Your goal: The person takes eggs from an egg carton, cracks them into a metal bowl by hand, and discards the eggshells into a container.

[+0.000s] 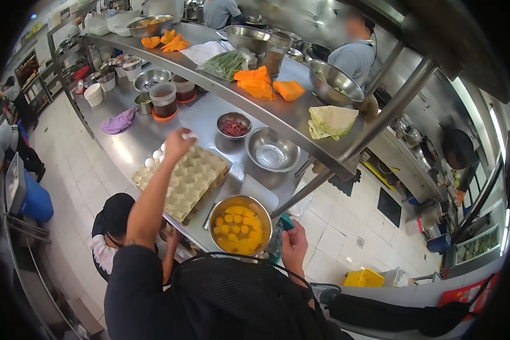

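Note:
My left hand [177, 148] is stretched over the far left part of the egg tray [178, 181], its fingers closed around a white egg [190, 136]. More white eggs [149, 162] sit at that tray's far left edge; the cups nearer me hold none. Close to my body, a steel bowl [211, 218] contains many cracked eggs with whole yellow yolks. To the right of this bowl is my right hand [294, 245], fingers curled inward; what they hold, if anything, is hidden. A teal plastic bag [286, 222] hangs beside that hand.
Beyond the tray stand a small bowl of reddish strips [234, 126] and a shiny steel bowl [273, 149]. An overhead shelf [209, 79] with a metal post [300, 195] crosses the counter. A person in a black cap [119, 218] is low at my left.

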Tool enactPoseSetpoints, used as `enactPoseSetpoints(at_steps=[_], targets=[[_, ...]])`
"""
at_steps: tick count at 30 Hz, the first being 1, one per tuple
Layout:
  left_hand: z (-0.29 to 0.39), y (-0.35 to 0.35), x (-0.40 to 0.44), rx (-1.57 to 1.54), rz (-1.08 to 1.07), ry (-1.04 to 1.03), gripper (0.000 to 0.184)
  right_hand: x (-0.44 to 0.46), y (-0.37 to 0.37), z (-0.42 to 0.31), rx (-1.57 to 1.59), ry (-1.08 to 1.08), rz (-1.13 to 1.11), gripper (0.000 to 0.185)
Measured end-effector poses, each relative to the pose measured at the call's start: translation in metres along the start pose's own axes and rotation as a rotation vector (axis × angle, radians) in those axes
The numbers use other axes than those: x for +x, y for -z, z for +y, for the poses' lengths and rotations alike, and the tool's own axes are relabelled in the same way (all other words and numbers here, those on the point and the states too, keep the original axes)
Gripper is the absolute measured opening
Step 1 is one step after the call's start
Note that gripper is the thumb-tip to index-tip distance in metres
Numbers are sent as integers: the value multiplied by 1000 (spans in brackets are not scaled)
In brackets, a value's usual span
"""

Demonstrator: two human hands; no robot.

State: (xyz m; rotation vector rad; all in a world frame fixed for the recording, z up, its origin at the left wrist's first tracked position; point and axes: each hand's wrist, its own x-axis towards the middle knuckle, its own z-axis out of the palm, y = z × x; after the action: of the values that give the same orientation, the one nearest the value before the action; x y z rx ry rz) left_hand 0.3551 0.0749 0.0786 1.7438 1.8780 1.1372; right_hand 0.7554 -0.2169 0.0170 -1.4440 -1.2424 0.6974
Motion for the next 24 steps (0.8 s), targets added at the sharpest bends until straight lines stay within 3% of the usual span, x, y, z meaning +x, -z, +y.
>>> enactPoseSetpoints(at_steps=[1,2,4,6,7,8,9,11,12,14,17,19,21,22,23,24], targets=[[13,-7,-18,-243,-127,67,51,5,-8,-8,-2,53,-43,56],[40,-6,-51,-472,-261,125,43,11,-18,-21,7,56,-43,56],[106,-2,-129,-659,-462,279,41,21,-35,-55,-109,226,-208,56],[105,-38,-187,-891,-657,219,40,21,-56,-92,-32,240,-229,54],[120,-39,-210,-989,-752,306,35,24,-62,-102,37,248,-253,51],[115,-57,-227,-1007,-731,281,27,30,-63,-93,-46,331,-326,46],[119,-55,-235,-994,-712,389,27,31,-62,-84,-43,344,-326,46],[116,-53,-246,-1126,-677,499,36,28,-59,-77,-93,294,-379,48],[110,-55,-249,-1130,-659,505,36,23,-59,-80,-37,171,-342,47],[96,-64,-258,-1341,-638,654,45,28,-55,-78,-23,220,-325,47],[104,-62,-264,-1141,-640,420,50,29,-47,-99,242,224,-209,48],[114,-60,-266,-1061,-578,205,51,21,-42,-135,570,334,-49,50],[127,-51,-266,-1049,-600,186,52,20,-41,-129,584,590,32,50],[132,-49,-266,-1079,-605,164,52,22,-39,-110,325,519,41,45],[135,-48,-267,-1107,-604,128,52,28,-41,-99,-8,694,22,44],[129,-54,-267,-1171,-638,184,52,24,-45,-94,23,495,-141,43]])
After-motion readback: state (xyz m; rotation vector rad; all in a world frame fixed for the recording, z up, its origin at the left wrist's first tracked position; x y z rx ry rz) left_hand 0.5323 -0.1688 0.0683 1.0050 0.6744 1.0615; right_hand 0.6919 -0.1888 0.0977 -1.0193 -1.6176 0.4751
